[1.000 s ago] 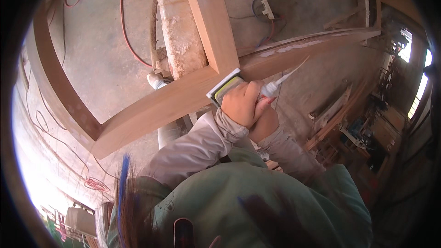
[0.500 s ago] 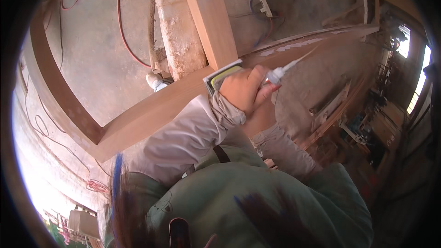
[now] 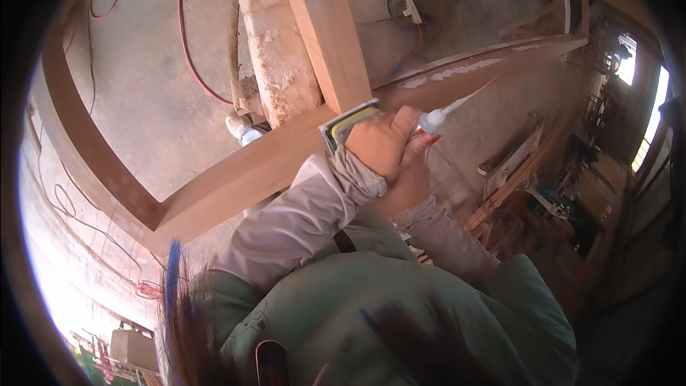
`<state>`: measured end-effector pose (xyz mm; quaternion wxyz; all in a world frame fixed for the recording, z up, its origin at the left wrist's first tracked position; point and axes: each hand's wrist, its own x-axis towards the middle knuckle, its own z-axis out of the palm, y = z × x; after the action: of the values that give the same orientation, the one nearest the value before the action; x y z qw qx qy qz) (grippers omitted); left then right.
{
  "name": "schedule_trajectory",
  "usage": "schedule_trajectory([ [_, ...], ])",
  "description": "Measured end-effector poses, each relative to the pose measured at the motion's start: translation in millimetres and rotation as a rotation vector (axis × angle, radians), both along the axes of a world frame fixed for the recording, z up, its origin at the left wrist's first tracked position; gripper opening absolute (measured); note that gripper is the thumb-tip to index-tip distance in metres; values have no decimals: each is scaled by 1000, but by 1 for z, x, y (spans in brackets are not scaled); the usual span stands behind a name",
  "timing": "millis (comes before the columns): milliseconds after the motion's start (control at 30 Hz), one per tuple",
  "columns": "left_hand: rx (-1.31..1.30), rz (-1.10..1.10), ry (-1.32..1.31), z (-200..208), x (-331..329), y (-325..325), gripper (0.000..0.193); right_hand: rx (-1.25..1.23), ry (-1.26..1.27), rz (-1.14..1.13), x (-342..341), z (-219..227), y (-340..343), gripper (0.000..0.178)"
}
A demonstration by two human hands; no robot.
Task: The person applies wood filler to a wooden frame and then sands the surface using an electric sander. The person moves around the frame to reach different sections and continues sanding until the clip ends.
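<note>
My left hand (image 3: 375,144) is closed over a sanding block (image 3: 349,120) with a flat grey face and a yellow-green layer. The block is at the joint where a wooden crosspiece (image 3: 330,36) meets the long rail of a wooden frame (image 3: 239,169). Close against it, partly behind the left wrist, is my right hand (image 3: 409,184), closed around a small glue bottle (image 3: 431,121). The bottle's white cap and long thin nozzle point up and right; its body is hidden by the fingers. Both forearms wear pale sleeves.
A rough pale block (image 3: 275,50) supports the frame from below. Whitish patches mark the rail (image 3: 457,71) at right. A red cord (image 3: 182,25) and a power strip (image 3: 411,8) lie on the floor. Timber strips (image 3: 511,186) and tools are at the right.
Both hands have shifted very slightly right along the wood, with the sanding block and the glue bottle still in them. The view has tilted a little.
</note>
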<state>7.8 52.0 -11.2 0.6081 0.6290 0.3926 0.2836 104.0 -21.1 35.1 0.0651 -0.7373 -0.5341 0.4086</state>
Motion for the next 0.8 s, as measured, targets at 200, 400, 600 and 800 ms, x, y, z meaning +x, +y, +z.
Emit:
schedule_trajectory([
  [200, 10, 14, -24, 0, -9, -11, 39, -42, 35, -71, -13, 3, -2, 59],
  [400, -35, -46, 21, 1, -17, -6, 37, -114, -7, -34, -13, -2, -11, 61],
  [600, 86, 3, 5, -2, -17, 9, 37, -69, -21, -16, -18, -7, -9, 64],
  [800, -26, -77, 5, 1, -18, -5, 40, -64, -63, 66, -15, -5, -16, 69],
])
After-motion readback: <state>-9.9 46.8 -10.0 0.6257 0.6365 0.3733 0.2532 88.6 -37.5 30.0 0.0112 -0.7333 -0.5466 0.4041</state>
